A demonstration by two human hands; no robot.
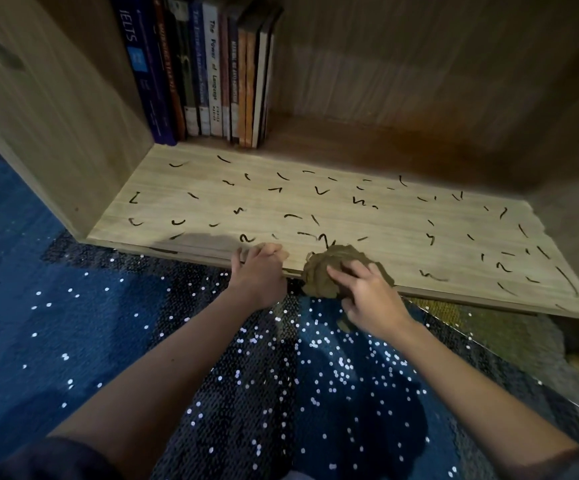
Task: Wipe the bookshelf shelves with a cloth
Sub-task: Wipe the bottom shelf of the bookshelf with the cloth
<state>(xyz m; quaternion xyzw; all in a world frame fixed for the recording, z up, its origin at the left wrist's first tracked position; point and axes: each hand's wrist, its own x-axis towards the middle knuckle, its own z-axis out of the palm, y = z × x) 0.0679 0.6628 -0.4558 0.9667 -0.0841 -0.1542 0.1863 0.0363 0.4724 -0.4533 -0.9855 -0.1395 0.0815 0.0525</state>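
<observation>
My right hand (367,292) grips the crumpled cloth (329,271), fingers curled over it, pressing it onto the front edge of the shelf (385,216). My left hand (260,268), just left of it, curls its fingers over that same edge. Dark marks (321,192) scatter across the shelf beyond both hands. Books (208,74) stand well back, beyond my left hand.

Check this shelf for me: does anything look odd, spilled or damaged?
Yes. Short black marks are scattered across the shelf, like pen strokes rather than dust, right up to the cloth under the right hand. The books stand upright; nothing is spilled.
</observation>
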